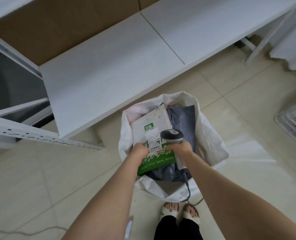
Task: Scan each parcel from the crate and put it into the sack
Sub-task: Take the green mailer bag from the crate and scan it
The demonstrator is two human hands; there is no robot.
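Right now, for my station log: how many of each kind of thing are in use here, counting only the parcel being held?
Green-and-white parcel, held by the left hand: 1
Scanner, held by the right hand: 1
White sack: 1
White crate: 1
Total: 4
The other parcels in the sack overlap too much to count.

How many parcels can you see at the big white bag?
3: a white-and-green parcel gripped by the left hand over the sack, a grey parcel inside at right, a pinkish parcel inside at left. More may be hidden underneath.
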